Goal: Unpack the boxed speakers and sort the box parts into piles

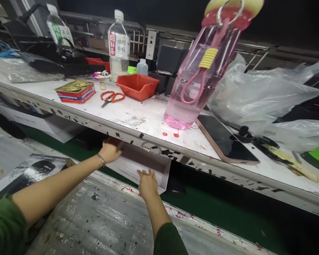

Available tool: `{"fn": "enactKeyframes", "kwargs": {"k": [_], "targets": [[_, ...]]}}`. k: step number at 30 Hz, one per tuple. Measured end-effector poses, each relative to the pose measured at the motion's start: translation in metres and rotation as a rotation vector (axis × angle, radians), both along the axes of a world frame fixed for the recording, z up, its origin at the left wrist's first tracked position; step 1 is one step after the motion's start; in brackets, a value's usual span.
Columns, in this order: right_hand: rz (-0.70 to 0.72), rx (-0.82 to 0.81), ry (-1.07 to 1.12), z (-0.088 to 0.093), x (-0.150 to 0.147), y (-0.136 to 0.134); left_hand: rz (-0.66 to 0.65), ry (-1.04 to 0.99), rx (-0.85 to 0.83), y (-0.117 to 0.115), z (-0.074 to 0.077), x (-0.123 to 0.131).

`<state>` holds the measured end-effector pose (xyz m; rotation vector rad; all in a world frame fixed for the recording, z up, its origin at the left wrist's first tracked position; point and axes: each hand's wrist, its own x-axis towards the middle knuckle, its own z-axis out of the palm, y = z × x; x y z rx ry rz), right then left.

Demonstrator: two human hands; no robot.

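An open white cardboard box [159, 169] with a line of small print stands partly beneath the shelf's front edge, at the green conveyor belt. My left hand [112, 150] is closed on the box's left end, its fingertips hidden by the box and the shelf edge. At the near right part of the same box, my right hand [148, 182] grips the wall, fingers bent over it and slightly apart. A printed speaker box [39, 173] lies left of my left forearm.
Above my hands, the white shelf [138, 122] holds orange-handled snips [112, 97], a red bin [137, 86], a small tin [76, 91], a pink water bottle [194, 78], a phone [225, 138] and plastic bags [255, 95]. Another white box [48, 122] sits on the belt [202, 202] at left.
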<state>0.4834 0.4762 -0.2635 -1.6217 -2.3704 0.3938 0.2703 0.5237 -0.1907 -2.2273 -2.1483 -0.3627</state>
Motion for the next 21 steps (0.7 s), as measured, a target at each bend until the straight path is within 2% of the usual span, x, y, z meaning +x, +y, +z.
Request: {"fn": "enactKeyframes", "kwargs": {"k": [3, 6, 8, 10, 12, 14, 15, 17, 19, 21], "targets": [[-0.061, 0.072, 0.109, -0.001, 0.010, -0.010, -0.045, 0.019, -0.064, -0.048, -0.032, 0.001], [-0.147, 0.173, 0.331, -0.024, 0.048, -0.055, -0.153, 0.028, -0.233, -0.082, -0.070, 0.017], [-0.281, 0.294, 0.460, -0.048, 0.095, -0.099, -0.190, 0.045, -0.254, -0.096, -0.093, 0.037], [-0.497, 0.473, 0.556, -0.065, 0.156, -0.153, -0.241, 0.043, -0.233, -0.106, -0.110, 0.064], [-0.783, 0.655, 0.575, -0.067, 0.224, -0.217, -0.373, -0.002, -0.226, -0.114, -0.120, 0.102], [-1.109, 0.834, 0.537, -0.053, 0.289, -0.283, -0.577, -0.082, -0.241, -0.126, -0.120, 0.154], [-1.267, 0.927, 0.528, -0.043, 0.318, -0.314, -0.685, -0.126, -0.256, -0.135, -0.115, 0.184], [-1.513, 1.074, 0.627, -0.023, 0.369, -0.365, -0.885, -0.202, -0.306, -0.163, -0.095, 0.254], [-1.615, 1.081, 0.827, -0.010, 0.411, -0.396, -1.078, -0.251, -0.343, -0.199, -0.066, 0.332], [-1.600, 0.956, 1.054, -0.008, 0.444, -0.405, -1.290, -0.312, -0.298, -0.236, -0.035, 0.412]]}}
